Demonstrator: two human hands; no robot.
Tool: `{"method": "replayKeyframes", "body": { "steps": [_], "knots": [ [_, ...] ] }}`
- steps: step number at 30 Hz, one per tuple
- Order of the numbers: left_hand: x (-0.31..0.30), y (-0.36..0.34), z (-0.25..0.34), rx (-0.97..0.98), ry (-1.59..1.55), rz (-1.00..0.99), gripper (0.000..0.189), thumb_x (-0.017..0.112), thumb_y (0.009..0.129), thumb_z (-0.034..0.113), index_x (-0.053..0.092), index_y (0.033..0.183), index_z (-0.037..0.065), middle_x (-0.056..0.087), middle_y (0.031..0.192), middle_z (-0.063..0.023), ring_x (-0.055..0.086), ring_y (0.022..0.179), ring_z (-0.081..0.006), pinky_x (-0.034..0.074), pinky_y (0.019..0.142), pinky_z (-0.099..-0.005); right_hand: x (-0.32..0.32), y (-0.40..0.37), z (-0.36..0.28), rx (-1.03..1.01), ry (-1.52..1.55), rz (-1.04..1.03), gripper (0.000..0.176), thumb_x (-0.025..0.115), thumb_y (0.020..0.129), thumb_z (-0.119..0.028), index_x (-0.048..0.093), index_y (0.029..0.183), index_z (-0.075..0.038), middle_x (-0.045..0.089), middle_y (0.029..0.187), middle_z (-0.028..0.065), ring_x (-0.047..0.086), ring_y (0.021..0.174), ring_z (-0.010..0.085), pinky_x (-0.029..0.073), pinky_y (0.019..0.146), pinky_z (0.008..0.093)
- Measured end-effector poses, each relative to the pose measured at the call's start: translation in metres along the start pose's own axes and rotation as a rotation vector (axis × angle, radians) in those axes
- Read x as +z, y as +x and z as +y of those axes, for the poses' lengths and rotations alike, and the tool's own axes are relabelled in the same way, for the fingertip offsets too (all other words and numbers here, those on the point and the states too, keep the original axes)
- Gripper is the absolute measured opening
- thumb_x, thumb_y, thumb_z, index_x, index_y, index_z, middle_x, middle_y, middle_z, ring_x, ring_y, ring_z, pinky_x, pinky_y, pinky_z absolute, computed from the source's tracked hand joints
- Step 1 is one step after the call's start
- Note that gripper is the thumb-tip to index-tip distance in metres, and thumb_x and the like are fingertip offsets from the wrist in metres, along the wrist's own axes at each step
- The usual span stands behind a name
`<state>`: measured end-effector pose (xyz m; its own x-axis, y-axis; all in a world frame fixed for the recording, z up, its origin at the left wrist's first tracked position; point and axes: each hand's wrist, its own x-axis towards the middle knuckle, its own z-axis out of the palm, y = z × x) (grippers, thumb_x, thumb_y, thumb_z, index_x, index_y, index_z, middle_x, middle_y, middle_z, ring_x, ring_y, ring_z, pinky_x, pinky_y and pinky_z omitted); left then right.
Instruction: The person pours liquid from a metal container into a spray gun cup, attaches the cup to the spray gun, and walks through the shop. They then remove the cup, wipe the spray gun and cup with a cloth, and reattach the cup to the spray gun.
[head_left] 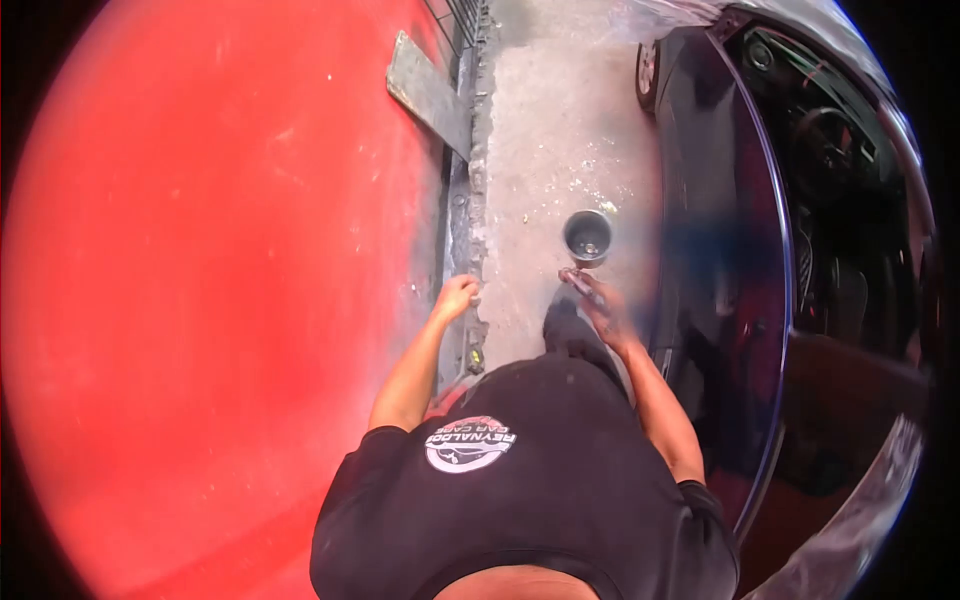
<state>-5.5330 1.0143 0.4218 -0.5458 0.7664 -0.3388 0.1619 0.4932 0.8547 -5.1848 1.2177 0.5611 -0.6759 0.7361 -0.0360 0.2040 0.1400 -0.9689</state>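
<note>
My left hand (459, 296) is held low in front of me, over the edge between the red surface (230, 260) and the concrete floor. Its fingers are curled in, and what they hold, if anything, is hidden. My right hand (600, 304) is nearest to a dark round bucket (588, 238), just below it in view. Motion smears its fingers, so their grip is unclear. Inside the bucket some small light spots show.
A dark car (705, 200) stands along the right, with its side open onto the seat and steering wheel (826, 145). A grey board (427, 92) leans across the concrete edge at the upper left. Wet-looking spots mark the concrete floor (540, 120).
</note>
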Motion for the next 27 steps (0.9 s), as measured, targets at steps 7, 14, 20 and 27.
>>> {"method": "replayKeyframes", "body": {
  "steps": [7, 14, 20, 27],
  "knots": [
    [-0.049, 0.053, -0.032, -0.652, -0.076, 0.087, 0.022, 0.064, 0.100, 0.027, 0.070, 0.095, 0.006, 0.070, 0.078, -0.0068, 0.067, 0.062, -0.0194, 0.052, 0.050, -0.0371, -0.040, 0.247, -0.036, 0.001, 0.007, -0.173, 0.049, 0.074, 0.096, -0.012, 0.068, 0.145, -0.013, 0.075, 0.134, 0.0141, 0.070, 0.122, 0.0213, 0.052, 0.104, 0.0372],
    [-0.047, 0.168, -0.058, -0.003, 0.406, -0.208, 0.024, 0.067, 0.088, 0.022, 0.079, 0.083, 0.002, 0.073, 0.077, -0.0180, 0.071, 0.063, -0.0323, 0.055, 0.055, -0.0496, -0.057, 0.517, -0.039, 0.119, -0.142, -0.199, 0.049, 0.074, 0.097, -0.010, 0.067, 0.146, -0.011, 0.073, 0.138, 0.0135, 0.067, 0.127, 0.0208, 0.052, 0.110, 0.0396],
    [-0.121, 0.510, 0.015, -0.410, -0.012, -0.050, 0.025, 0.067, 0.089, 0.022, 0.077, 0.080, 0.001, 0.072, 0.074, -0.0177, 0.070, 0.061, -0.0302, 0.054, 0.053, -0.0496, -0.058, 0.770, -0.049, 0.023, 0.149, -0.219, 0.049, 0.067, 0.098, -0.001, 0.067, 0.146, -0.010, 0.070, 0.145, 0.0090, 0.057, 0.144, 0.0211, 0.042, 0.121, 0.0392],
    [-0.256, 1.037, 0.225, -0.005, 0.223, -0.007, 0.027, 0.066, 0.104, 0.026, 0.072, 0.093, 0.003, 0.069, 0.076, -0.0060, 0.064, 0.060, -0.0161, 0.051, 0.052, -0.0342, -0.095, 1.028, -0.085, -0.005, 0.050, -0.010, 0.051, 0.073, 0.093, -0.006, 0.067, 0.144, -0.009, 0.073, 0.140, 0.0081, 0.066, 0.131, 0.0228, 0.050, 0.110, 0.0380]
  ]
}}
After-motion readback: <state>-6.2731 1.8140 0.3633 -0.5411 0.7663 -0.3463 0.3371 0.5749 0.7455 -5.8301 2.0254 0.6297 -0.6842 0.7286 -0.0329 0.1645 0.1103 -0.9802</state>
